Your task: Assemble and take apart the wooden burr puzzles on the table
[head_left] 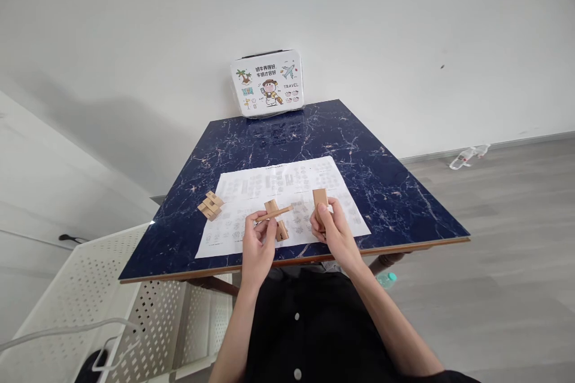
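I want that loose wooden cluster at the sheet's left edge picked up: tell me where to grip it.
Probably pinch the wooden cluster across its long flat sides, from above: it lies flat at the paper sheet's edge, untouched, with bare table to its left.

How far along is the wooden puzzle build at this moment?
Roughly midway, it seems. Done: a few pieces form a crossed cluster in the left hand. In hand: the right hand grips a separate wooden block, not yet joined. Left: that block, plus the pile of pieces lying at the left edge of the instruction sheet.
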A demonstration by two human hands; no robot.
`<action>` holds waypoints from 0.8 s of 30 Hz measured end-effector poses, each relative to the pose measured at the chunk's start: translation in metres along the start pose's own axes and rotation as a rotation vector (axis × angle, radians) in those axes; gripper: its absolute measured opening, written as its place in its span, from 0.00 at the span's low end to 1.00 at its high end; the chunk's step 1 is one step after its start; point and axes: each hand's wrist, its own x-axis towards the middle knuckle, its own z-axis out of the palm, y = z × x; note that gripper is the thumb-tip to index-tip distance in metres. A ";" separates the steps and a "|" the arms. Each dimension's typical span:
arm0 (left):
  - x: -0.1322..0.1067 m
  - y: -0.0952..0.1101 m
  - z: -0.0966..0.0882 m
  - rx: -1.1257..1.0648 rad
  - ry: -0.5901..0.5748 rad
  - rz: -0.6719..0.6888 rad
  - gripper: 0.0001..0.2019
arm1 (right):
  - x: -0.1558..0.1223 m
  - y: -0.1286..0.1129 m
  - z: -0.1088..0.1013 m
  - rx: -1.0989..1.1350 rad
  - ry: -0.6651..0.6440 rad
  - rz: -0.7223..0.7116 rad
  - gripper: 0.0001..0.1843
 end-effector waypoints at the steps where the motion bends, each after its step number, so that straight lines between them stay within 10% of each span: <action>1: 0.000 0.000 0.000 -0.005 0.000 0.004 0.20 | 0.000 0.000 0.000 -0.022 -0.019 -0.006 0.20; 24: -0.001 0.006 0.000 0.001 -0.212 0.010 0.19 | -0.007 0.002 -0.007 -0.024 -0.266 0.045 0.22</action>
